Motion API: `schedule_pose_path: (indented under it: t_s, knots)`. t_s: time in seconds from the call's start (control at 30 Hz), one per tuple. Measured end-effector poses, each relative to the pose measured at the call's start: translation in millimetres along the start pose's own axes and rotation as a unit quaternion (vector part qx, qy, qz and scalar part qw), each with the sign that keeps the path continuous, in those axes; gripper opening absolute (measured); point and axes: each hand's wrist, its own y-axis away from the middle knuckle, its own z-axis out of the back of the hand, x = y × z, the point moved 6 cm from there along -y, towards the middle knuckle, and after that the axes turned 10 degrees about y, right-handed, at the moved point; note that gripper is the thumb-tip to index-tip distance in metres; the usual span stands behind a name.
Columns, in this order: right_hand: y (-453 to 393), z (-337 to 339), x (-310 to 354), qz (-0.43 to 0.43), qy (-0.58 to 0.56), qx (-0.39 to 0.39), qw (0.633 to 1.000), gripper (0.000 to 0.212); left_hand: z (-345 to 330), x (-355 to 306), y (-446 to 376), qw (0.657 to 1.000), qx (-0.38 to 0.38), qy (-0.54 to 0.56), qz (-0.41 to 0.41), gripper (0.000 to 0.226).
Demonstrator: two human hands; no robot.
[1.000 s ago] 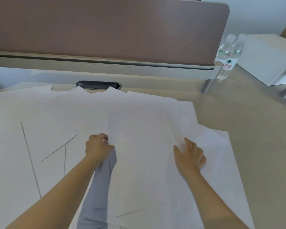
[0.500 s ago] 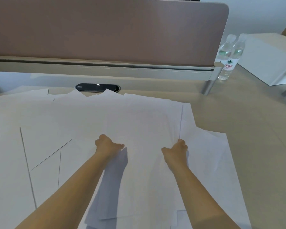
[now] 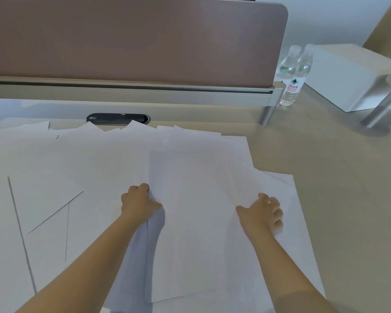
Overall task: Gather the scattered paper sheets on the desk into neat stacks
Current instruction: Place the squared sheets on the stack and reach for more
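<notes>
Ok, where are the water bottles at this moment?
In the head view, the two water bottles stand upper right on the desk, just past the right end of the partition panel and left of a white box.
</notes>
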Motion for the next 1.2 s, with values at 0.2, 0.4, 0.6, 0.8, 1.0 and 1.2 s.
schedule_pose_path:
  t_s: [0.2,0.4,0.6,0.8,1.0,1.2]
  knots:
    - [-14.5,20.2,-35.0,-0.087,-0.178,-0.003,0.98,0.072,-8.1,-28.0,3.4,0.999,0.023,-0.002,-0.048,0.044]
    - [-30.5,15.0,-31.6,0.003,-0.357,0.085,0.93,0.061,-38.5,-63.5,4.9,0.979,0.144,0.084,-0.113,0.051]
    - [-33.3,24.0,-55.1,-0.056,-0.409,0.013,0.911,0.047,-51.3,-70.6,19.9,0.952,0.195,0.23,-0.054,0.042]
    - [-29.7,5.8,-73.0,-0.018,-0.276,0.095,0.956,0.022,-75.6,-67.2,42.2,0.951,0.223,0.211,-0.044,0.041]
    - [-40.7,37.6,-94.9,0.006,-0.197,0.004,0.98,0.027,-76.8,-71.0,44.9,0.976,0.144,0.159,-0.048,0.02]
    - [-46.6,63.6,-137.5,-0.02,-0.252,0.006,0.968,0.023,-83.9,-81.2,59.3,0.995,0.086,-0.02,-0.054,0.054]
